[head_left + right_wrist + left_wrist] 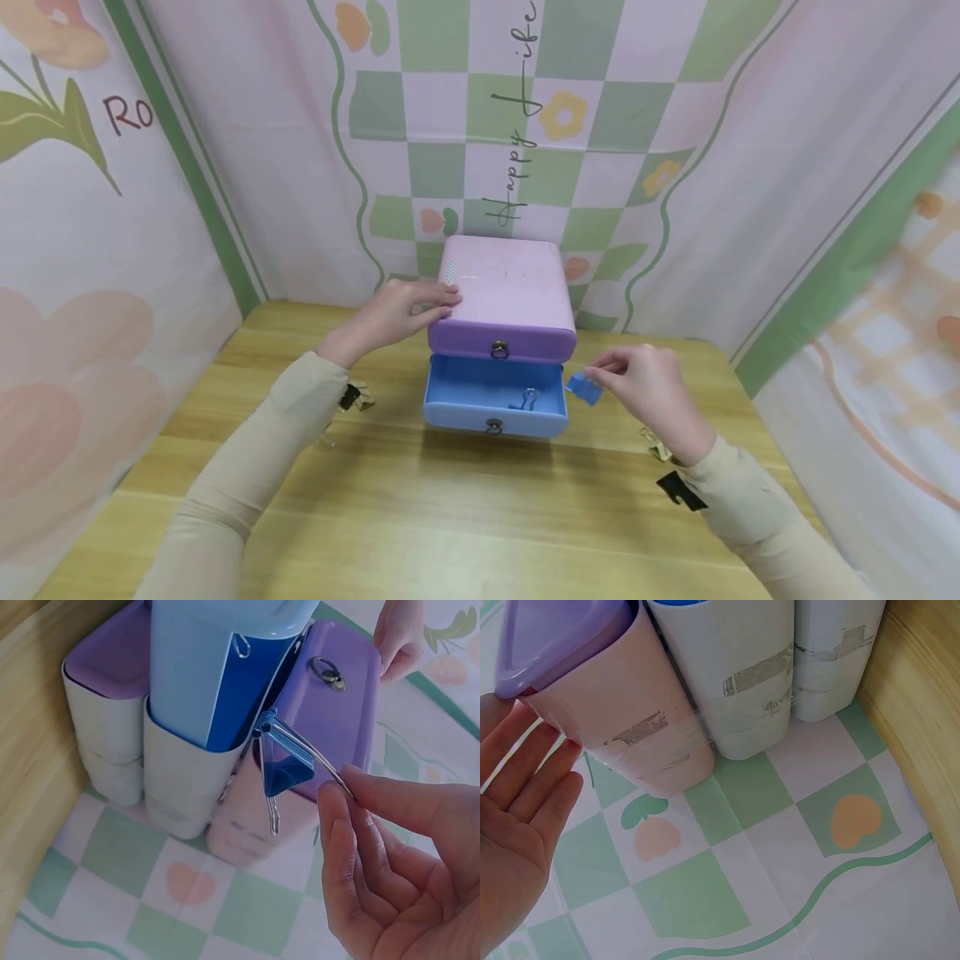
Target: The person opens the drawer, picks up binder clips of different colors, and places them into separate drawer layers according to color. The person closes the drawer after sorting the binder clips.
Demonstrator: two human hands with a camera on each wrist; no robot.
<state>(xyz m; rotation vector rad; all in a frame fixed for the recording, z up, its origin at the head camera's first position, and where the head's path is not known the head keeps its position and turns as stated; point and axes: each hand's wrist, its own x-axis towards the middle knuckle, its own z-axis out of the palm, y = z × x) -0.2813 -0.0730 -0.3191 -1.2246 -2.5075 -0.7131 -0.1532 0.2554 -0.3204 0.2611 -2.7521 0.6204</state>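
Note:
A blue binder clip [584, 388] hangs from my right hand [645, 387], which pinches one of its wire handles between thumb and fingertips, as the right wrist view shows. The clip is just right of the pulled-out blue drawer [457, 416]. Inside that drawer lies another binder clip [528, 400], its wire handle showing in the right wrist view too. My left hand [397, 312] touches the upper left side of the pink drawer box [517, 283], fingers extended. Above the blue drawer, the purple drawer [457, 340] is closed.
A lower white unit with a purple drawer [112, 667] shows in the right wrist view. Gold binder clips lie on the wooden table [450, 517], one clip [363, 395] by the left sleeve, another clip [657, 446] under the right wrist. A patterned curtain [292, 167] stands behind the box.

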